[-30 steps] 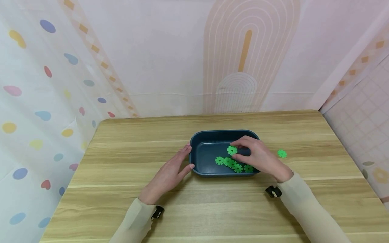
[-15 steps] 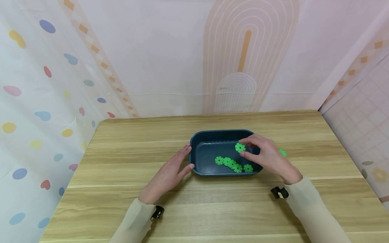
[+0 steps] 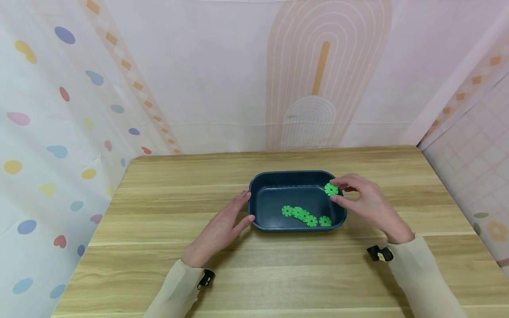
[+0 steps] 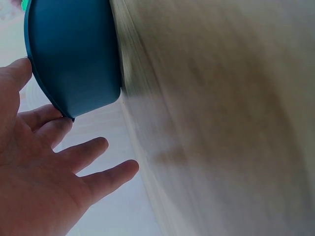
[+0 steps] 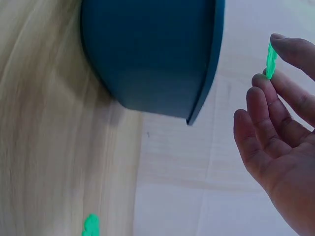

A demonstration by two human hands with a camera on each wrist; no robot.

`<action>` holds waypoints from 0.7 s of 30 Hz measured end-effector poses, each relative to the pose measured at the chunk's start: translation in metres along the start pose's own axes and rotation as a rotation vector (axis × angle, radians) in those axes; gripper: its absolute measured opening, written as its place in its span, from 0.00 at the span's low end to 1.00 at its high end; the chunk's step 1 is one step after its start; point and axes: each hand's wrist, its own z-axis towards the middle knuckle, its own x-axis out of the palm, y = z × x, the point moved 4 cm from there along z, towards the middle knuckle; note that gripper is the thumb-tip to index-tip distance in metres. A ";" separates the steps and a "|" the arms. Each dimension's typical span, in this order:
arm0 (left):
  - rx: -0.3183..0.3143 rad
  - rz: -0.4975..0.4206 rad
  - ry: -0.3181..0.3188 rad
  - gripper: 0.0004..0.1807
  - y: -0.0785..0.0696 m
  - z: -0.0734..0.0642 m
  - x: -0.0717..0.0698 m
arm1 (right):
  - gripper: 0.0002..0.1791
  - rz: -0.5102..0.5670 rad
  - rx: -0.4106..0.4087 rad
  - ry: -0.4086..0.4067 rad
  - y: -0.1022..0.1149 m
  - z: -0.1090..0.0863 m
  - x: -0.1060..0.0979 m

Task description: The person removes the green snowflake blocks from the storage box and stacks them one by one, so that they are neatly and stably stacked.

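My right hand (image 3: pixel 371 201) pinches a green notched plastic disc (image 3: pixel 331 189) by its edge, between thumb and fingertips, over the right end of a dark blue rectangular tub (image 3: pixel 274 229). In the right wrist view that disc (image 5: pixel 271 61) appears edge-on, above the level of the tub's rim. Several more discs (image 3: pixel 297 212) lie overlapping in a row on the tub's floor, with a single one (image 3: pixel 324 221) just right of them. At the tub's left rim, my left hand (image 3: pixel 216 232) rests thumb and fingertips against the edge, its other fingers spread in the left wrist view.
The tub stands on a wood-grain table (image 3: pixel 159 185) with a patterned curtain (image 3: pixel 207 79) behind and at both sides. Another green disc (image 5: pixel 91 224) lies on the table right of the tub, hidden behind my right hand in the head view.
My right hand has carried the pinched disc rightward, from above the middle of the tub to its right end, and now covers the disc on the table. The left hand stays put.
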 end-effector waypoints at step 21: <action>-0.010 0.004 0.009 0.37 0.000 0.000 0.000 | 0.16 0.027 0.064 -0.087 -0.025 -0.021 -0.026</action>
